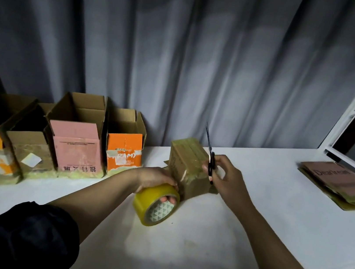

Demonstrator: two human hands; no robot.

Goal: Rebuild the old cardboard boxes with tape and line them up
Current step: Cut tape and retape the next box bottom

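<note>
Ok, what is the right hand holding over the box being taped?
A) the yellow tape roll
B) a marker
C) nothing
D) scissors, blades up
D: the right hand grips scissors with the blades pointing up beside the taped box, while the left hand holds the tape roll.

Yellow tape roll (155,202), green-triangle core; pink box (77,147); orange box (124,150); scissors (209,156) seemingly black.
</note>
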